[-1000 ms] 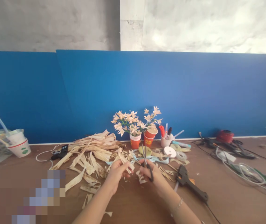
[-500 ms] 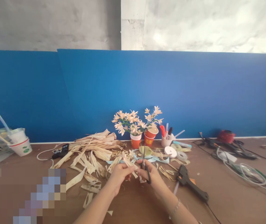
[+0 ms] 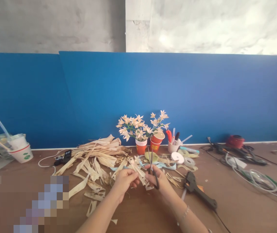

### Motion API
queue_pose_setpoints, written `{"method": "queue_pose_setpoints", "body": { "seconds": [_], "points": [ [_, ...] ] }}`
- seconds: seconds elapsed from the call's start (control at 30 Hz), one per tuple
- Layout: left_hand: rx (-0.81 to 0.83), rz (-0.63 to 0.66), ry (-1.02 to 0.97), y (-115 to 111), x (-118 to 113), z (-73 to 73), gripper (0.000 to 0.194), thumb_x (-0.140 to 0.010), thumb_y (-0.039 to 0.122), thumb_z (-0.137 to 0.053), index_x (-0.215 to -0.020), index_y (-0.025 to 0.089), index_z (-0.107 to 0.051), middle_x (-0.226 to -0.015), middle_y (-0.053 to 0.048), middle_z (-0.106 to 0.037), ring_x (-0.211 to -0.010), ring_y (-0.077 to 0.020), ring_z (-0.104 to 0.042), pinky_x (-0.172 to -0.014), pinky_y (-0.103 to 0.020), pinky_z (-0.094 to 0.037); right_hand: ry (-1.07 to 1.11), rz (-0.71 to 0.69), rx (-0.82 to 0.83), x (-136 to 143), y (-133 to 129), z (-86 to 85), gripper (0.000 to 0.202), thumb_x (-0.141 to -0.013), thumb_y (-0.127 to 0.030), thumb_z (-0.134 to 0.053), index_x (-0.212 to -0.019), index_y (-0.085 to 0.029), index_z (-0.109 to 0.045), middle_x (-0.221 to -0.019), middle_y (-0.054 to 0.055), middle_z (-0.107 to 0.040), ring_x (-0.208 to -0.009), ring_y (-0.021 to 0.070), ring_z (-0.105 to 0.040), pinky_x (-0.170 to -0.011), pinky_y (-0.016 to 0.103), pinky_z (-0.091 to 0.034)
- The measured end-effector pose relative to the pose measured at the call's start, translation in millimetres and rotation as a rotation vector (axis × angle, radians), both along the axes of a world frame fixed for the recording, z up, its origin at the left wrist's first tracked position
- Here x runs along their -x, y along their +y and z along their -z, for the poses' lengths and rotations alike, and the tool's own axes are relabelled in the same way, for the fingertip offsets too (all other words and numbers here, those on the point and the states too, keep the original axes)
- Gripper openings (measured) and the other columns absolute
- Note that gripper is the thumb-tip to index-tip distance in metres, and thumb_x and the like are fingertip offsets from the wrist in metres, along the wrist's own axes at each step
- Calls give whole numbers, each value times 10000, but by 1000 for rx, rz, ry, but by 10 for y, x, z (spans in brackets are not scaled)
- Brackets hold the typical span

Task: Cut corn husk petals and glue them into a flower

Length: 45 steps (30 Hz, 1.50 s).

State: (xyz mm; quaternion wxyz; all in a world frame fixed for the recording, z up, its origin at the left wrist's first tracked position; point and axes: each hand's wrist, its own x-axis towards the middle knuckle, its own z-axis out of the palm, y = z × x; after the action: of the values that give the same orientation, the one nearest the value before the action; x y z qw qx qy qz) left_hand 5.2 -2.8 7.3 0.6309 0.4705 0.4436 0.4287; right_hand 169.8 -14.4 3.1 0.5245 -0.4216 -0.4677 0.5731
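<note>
My left hand [image 3: 126, 181] is closed in a pinch in front of the pile, thumb against fingers. Whatever sits between its fingertips is too small to make out. My right hand [image 3: 161, 181] grips a pair of scissors [image 3: 151, 158], their dark handles around the fingers and the blades pointing up and away. A pale dried husk strip [image 3: 140, 173] shows between the two hands; I cannot tell whether it is held or lies on the table. Just beyond spreads a heap of dried husk strips [image 3: 99, 152], with husk flowers [image 3: 135, 124] standing in a red paper cup [image 3: 141, 148] behind.
A black glue gun [image 3: 199, 191] lies right of my right arm. Rolls of white tape [image 3: 177, 158] and a pen cup [image 3: 173, 147] stand farther back. Cables [image 3: 255, 181] spread at the right; a white paper cup [image 3: 22, 152] is far left. A blue partition [image 3: 177, 90] backs the table.
My hands have moved slightly apart, the left fingertips drawing away from the strip between them. The scissors have shifted a little to the right in my right hand.
</note>
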Motion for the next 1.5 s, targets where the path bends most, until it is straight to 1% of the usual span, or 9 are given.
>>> {"method": "queue_pose_setpoints", "body": {
  "seconds": [0.17, 0.4, 0.53, 0.7, 0.87, 0.97, 1.13, 1.3, 1.5],
  "points": [
    [-12, -29, 42, -8, -37, -21, 270, -622, 390, -717, -579, 147, -608, -516, 6, -607, -491, -97, -538, -489, -204, -396, -34, -18, 8, 47, -12, 12, 450, -580, -385, -788, -913, -178, -568, -602, -60, -524, -473, 62, -408, -447, 187, -322],
    [-21, -15, 123, -9, -60, 11, 235, -600, 345, -710, -568, 160, -568, -476, 32, -573, -454, -93, -517, -471, -209, -396, 1, 4, -29, 55, 30, 41, 462, -515, -378, -805, -847, -170, -560, -570, -78, -482, -436, 48, -374, -415, 182, -284],
    [-31, 9, 124, -29, -44, -22, 234, -626, 353, -689, -571, 152, -581, -495, 22, -582, -459, -90, -518, -477, -208, -396, -9, 43, -34, 47, 19, -7, 453, -518, -367, -799, -845, -166, -559, -547, -82, -475, -441, 44, -362, -425, 178, -275],
    [-20, 2, 102, -41, -49, -52, 255, -615, 362, -714, -565, 158, -569, -490, 24, -573, -452, -90, -511, -470, -209, -389, -19, 22, -26, 39, 21, 4, 457, -511, -370, -806, -843, -169, -565, -564, -72, -499, -441, 51, -384, -419, 180, -291],
    [3, -91, 24, -10, -38, -45, 265, -585, 365, -740, -603, 162, -572, -491, 26, -567, -457, -98, -506, -455, -207, -370, -53, 25, -12, 33, 3, 21, 435, -588, -425, -777, -885, -178, -576, -579, -62, -512, -461, 73, -431, -432, 190, -318],
    [-5, -173, -51, 17, -9, -41, 273, -574, 369, -744, -624, 162, -573, -501, 34, -561, -473, -96, -495, -462, -200, -359, -107, -24, -2, 34, -16, 1, 435, -639, -472, -734, -910, -166, -585, -595, -33, -559, -493, 96, -481, -429, 189, -309],
    [-48, -235, -99, 43, 44, -70, 245, -602, 370, -719, -653, 151, -622, -526, 36, -566, -483, -87, -468, -492, -203, -354, -190, -158, 9, 20, -39, -2, 432, -614, -457, -758, -897, -157, -627, -617, -24, -578, -514, 96, -477, -466, 204, -340],
    [-82, -199, -52, 61, 72, -87, 264, -597, 382, -726, -644, 137, -641, -498, 30, -563, -475, -97, -462, -507, -223, -351, -281, -280, -76, -11, -51, 5, 304, -590, -364, -800, -765, -152, -672, -680, -18, -603, -627, 119, -489, -612, 235, -384],
    [-83, -135, 4, 74, 63, -49, 271, -573, 379, -741, -635, 130, -651, -516, 19, -577, -475, -105, -461, -515, -241, -357, -343, -308, -75, -23, -54, -9, 296, -614, -384, -786, -749, -144, -680, -621, -31, -551, -573, 102, -423, -551, 218, -321]
  ]
}}
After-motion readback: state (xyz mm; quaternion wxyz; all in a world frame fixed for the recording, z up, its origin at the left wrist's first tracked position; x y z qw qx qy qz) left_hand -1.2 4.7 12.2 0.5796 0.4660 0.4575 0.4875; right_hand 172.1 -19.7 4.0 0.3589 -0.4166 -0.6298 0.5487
